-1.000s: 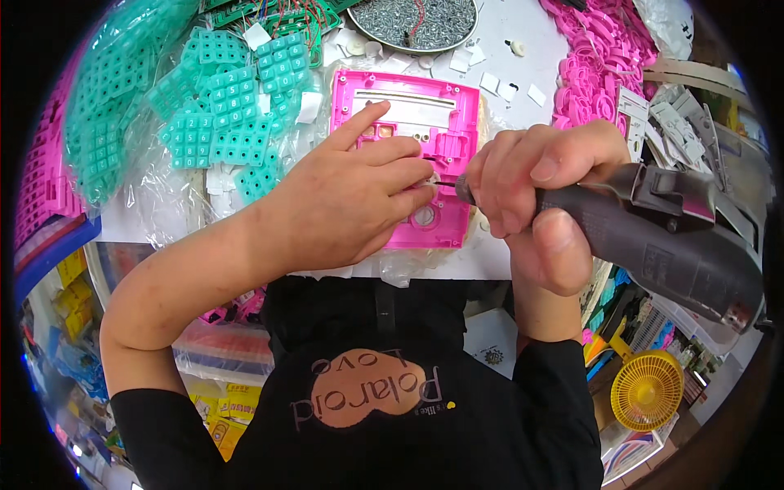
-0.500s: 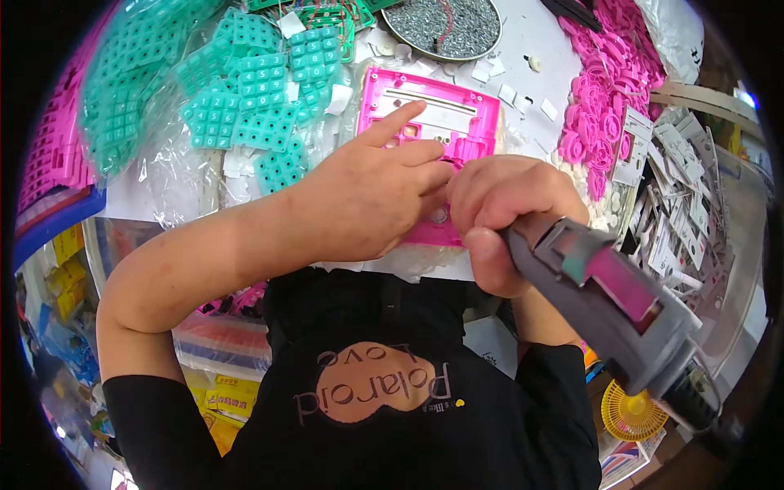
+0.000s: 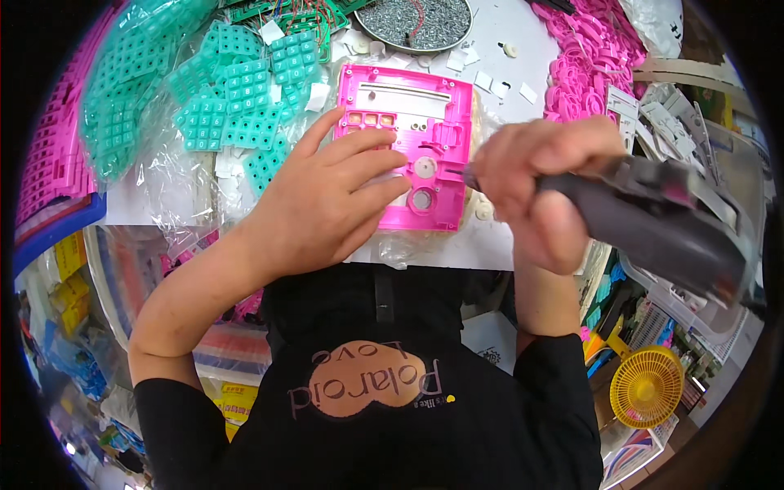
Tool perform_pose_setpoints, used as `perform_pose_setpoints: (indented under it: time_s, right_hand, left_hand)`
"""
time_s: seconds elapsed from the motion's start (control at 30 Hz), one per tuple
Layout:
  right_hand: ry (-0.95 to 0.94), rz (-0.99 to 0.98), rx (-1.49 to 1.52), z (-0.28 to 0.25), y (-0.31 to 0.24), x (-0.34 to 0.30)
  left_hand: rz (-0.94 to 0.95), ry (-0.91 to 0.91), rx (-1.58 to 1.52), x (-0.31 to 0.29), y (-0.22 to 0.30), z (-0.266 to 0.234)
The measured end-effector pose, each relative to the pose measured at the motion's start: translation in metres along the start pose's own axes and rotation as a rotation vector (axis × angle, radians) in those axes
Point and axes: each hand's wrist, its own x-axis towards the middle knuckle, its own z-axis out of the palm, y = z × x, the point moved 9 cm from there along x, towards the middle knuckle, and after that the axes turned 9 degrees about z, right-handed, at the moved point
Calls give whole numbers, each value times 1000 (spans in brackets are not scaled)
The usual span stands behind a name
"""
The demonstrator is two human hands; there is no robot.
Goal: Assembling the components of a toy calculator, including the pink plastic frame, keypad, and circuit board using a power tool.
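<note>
A bright pink plastic casing (image 3: 447,214) lies on the white table in front of me, its hollow side with posts and round openings facing up. My left hand (image 3: 331,192) rests over the casing's left edge, fingers spread apart, fingertips on or just above the pink plastic. On the other side, my right hand (image 3: 545,175) is wrapped round a dark grey powered screwdriver (image 3: 645,220). Its thin tip points left over the casing's right edge; I cannot tell if it touches. The tool's rear end is blurred.
Teal rubber keypads (image 3: 214,118) are heaped at the left, beside clear plastic bags. A round dish of small screws (image 3: 420,24) stands at the back, near green circuit boards (image 3: 314,18). Pink plastic parts (image 3: 576,61) pile up at the right. A yellow fan (image 3: 647,387) is at lower right.
My right hand and the screwdriver have moved right, off the casing's middle, and the tool has swung flatter. My left hand has drawn back left with its fingers spreading, uncovering more of the casing.
</note>
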Motion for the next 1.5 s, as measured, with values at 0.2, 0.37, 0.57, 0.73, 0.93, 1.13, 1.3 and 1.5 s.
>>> perform_pose_setpoints:
  time_s: [0.2, 0.37, 0.57, 0.73, 0.93, 1.13, 1.3, 1.5]
  right_hand:
    - [52, -66, 124, 1, 20, -3]
    - [97, 74, 60, 6, 31, -6]
    - [115, -22, -20, -31, -26, 8]
    - [354, 22, -204, -102, -39, 29]
    - [542, 4, -351, -140, -36, 40]
    - [860, -550, -928, -93, -108, -36]
    - [490, -512, -770, -42, -83, -70]
    - [399, -233, -372, -54, -45, -53]
  left_hand:
    - [-13, -2, -18, -5, 1, 12]
    - [-31, -1, -35, -6, 1, 13]
    - [-99, 74, -70, -27, 14, -18]
    - [-374, 143, 327, -89, -51, -87]
    - [-280, 44, 522, -65, -82, -90]
    - [-313, -145, 537, -66, -111, -80]
    - [-325, -98, 591, -52, -113, -73]
    - [-371, -164, 556, -50, -125, -81]
